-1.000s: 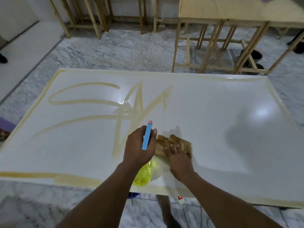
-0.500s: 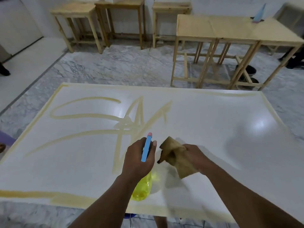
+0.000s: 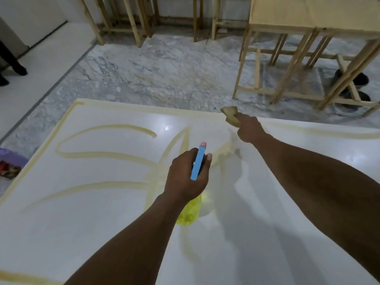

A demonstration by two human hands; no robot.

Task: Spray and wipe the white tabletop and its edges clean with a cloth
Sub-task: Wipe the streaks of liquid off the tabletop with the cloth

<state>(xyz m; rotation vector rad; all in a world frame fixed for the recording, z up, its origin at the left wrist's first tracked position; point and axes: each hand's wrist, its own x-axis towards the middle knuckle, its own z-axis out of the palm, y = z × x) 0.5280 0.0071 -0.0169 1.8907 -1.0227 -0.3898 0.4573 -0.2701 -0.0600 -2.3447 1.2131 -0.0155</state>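
Observation:
The white tabletop [image 3: 107, 219] fills the lower view, marked with yellowish-brown streaks across its left half and along its edges. My left hand [image 3: 185, 175] grips a spray bottle [image 3: 190, 212] with a yellow body and a blue trigger head tipped pink, held over the middle of the table. My right hand [image 3: 249, 129] is stretched out to the far edge and clutches a crumpled brown cloth [image 3: 231, 116], which sticks out past my fingers above the far rim.
Beyond the table lies a marble floor. Wooden tables with bare legs [image 3: 292, 64] stand at the back and back right, with dark pots [image 3: 359, 79] under one. A person's dark shoes [image 3: 18, 69] are at the far left. A purple item [image 3: 10, 163] lies by the table's left edge.
My right hand lifted the cloth off the near middle of the table and carried it out to the far edge. My left hand kept the bottle in about the same place.

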